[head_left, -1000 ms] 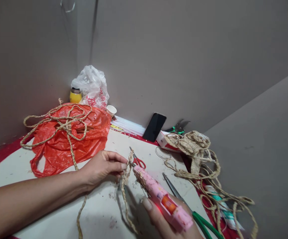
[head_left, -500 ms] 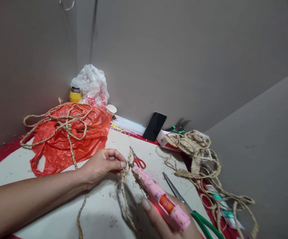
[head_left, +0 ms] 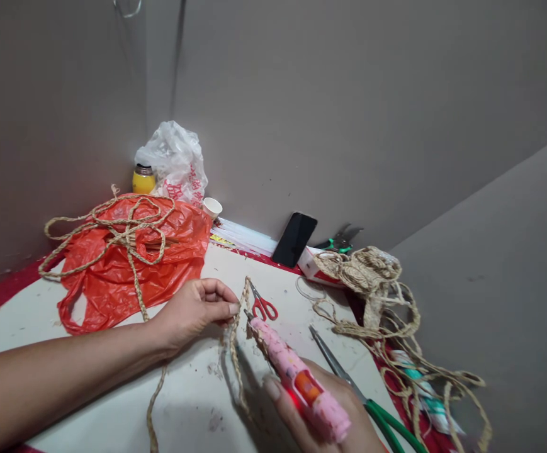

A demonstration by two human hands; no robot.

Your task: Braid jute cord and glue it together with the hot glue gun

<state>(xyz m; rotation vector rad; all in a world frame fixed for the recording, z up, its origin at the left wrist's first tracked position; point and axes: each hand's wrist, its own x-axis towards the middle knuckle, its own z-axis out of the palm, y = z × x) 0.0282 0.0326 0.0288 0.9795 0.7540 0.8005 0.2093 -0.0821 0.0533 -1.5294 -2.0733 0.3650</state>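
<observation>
**L hand pinching tan braided straw cord; R hand w/ pink stick-shaped glue gun**

Nearest: R hand wrapped round glue gun, thumb along its side, other fingers mostly hidden. Gun has an orange trigger, a red glow by the thumb & a metal tip pointing fwd at the cord; can't tell if tip touches. Just R of that hand, lg. green-handled metal scissors, blades pointing away.

L hand, mid-pic: thumb + index tips pressed together on the braided cord. Cord is folded over at top, just beyond the tips, w/ one length hanging down twd the white-topped table. Another strand runs under L forearm.

Behind the gun tip: sm. red-handled scissors lying on table. Far R: turquoise-&-white packet under loose strands; past it, tangled heap of tan flat braid at table edge.

Back L: crumpled red plastic bag w/ loose loops of braid on top.

Along back edge, R to L: green-handled pliers, black phone propped at a slant, thin white sticks, white cup tipped over, translucent white plastic bag, yellow jar w/ dark top. Grey wall behind.
</observation>
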